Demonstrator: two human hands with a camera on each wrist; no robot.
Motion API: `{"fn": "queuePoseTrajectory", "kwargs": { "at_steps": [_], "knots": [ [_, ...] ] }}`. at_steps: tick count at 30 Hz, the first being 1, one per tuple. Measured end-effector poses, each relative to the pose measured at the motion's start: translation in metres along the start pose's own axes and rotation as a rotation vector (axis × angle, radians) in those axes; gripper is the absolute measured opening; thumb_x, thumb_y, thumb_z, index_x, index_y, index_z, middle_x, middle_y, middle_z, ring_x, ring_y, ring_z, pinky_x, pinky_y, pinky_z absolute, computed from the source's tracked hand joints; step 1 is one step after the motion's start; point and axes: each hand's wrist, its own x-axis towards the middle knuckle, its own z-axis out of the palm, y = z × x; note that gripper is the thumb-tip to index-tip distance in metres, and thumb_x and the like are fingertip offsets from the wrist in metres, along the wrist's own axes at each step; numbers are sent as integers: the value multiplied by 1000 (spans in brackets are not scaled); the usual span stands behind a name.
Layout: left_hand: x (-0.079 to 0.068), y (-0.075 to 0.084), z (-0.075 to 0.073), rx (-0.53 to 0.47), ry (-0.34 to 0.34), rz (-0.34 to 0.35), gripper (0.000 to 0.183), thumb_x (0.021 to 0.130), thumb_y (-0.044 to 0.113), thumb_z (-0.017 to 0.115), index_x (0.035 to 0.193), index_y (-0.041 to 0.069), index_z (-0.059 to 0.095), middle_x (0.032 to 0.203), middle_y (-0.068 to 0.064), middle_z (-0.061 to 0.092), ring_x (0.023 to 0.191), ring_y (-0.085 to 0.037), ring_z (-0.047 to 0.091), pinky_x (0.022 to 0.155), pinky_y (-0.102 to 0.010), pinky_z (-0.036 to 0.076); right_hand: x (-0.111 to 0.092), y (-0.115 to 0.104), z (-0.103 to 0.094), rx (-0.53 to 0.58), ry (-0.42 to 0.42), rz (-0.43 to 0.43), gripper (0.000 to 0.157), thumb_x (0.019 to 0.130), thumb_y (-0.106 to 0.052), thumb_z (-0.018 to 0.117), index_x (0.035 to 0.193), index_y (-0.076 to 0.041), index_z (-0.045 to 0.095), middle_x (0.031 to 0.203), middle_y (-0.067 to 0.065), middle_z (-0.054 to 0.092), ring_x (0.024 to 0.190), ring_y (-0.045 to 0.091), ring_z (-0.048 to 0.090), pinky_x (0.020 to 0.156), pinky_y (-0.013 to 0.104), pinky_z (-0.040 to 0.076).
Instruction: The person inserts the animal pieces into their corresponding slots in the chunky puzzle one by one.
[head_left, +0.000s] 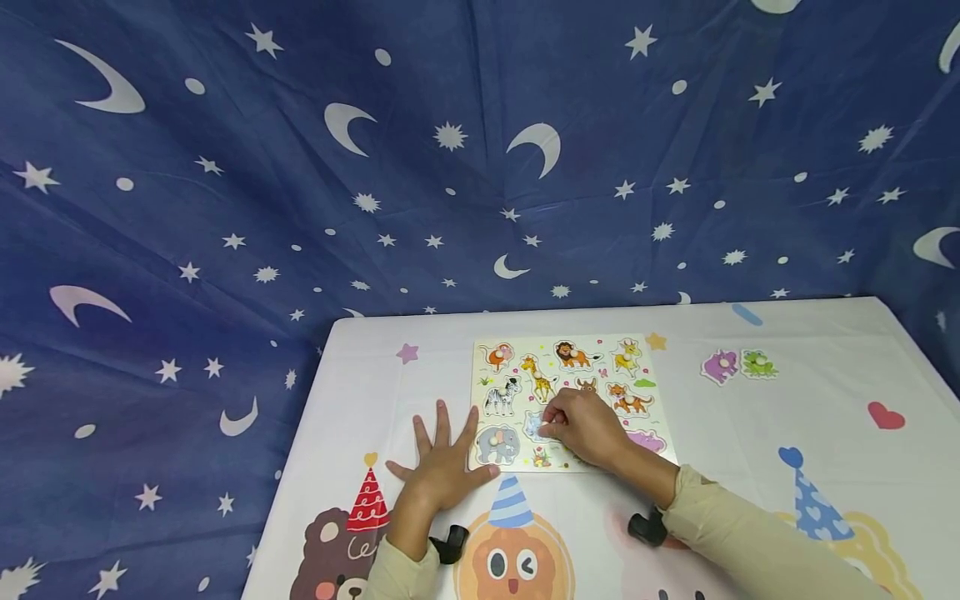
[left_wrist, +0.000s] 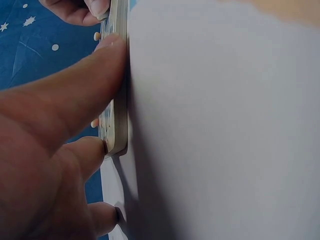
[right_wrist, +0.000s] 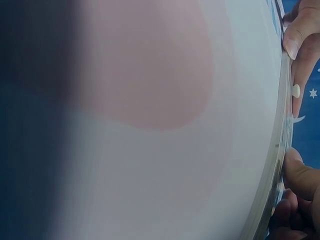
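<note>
A wooden peg puzzle board (head_left: pixel 555 457) printed with animals lies flat on the table. My left hand (head_left: pixel 444 471) is spread at its lower-left corner; in the left wrist view the thumb (left_wrist: pixel 107 57) presses on the board's edge. Over the lower middle of the board, my right hand (head_left: pixel 588 429) pinches a light-blue animal puzzle piece (head_left: pixel 533 427) with thumb and finger, at its spot on the board; the knob is hidden by the fingers. An elephant piece (head_left: pixel 497 446) and a zebra piece (head_left: pixel 501 398) sit near the left hand. The right forearm covers part of the board.
A purple hippo-like piece (head_left: pixel 720 366) and a green frog piece (head_left: pixel 760 364) lie on the table right of the board. The white tablecloth (head_left: pixel 750 433) carries printed party animals. A blue curtain with stars and moons (head_left: pixel 480 167) hangs behind the table.
</note>
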Motion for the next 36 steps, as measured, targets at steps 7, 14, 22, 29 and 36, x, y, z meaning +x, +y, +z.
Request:
{"fn": "queuePoseTrajectory", "kwargs": {
  "at_steps": [7,14,22,29,36],
  "knots": [
    [1,0,1,1,-7,-1,94,86,66,68,163,38,22,173,-14,-8,153,-55,-12,88,-98,-1,-3,0,-6,13,-50,13,17,77,-23,89,80,-20,72,70,-13,54,66,3,48,75,30,44],
    [2,-2,1,1,-2,-10,94,86,65,69,163,38,22,173,-14,-7,153,-56,-13,87,-98,-2,-17,8,-21,-27,-49,14,13,80,-19,86,79,-21,73,70,-13,53,66,3,46,62,21,39],
    [2,-2,1,4,-1,-8,94,86,65,69,163,38,22,173,-14,-7,153,-56,-13,87,-98,-2,-28,31,-56,-37,48,43,10,83,-17,86,83,-19,76,72,-11,57,67,7,48,60,22,40],
    [2,-3,2,0,-1,-12,94,85,65,69,163,38,22,173,-14,-8,153,-56,-13,87,-98,-2,-33,66,-94,-88,205,40,9,81,-12,86,87,-10,79,74,-5,63,68,11,49,59,24,40],
    [4,-2,3,4,-3,-6,95,85,67,68,163,39,21,173,-14,-8,153,-56,-14,86,-98,-2,-46,107,-132,-157,356,81,12,83,-14,85,90,-7,79,73,-1,63,66,8,45,57,24,35]
  ]
}}
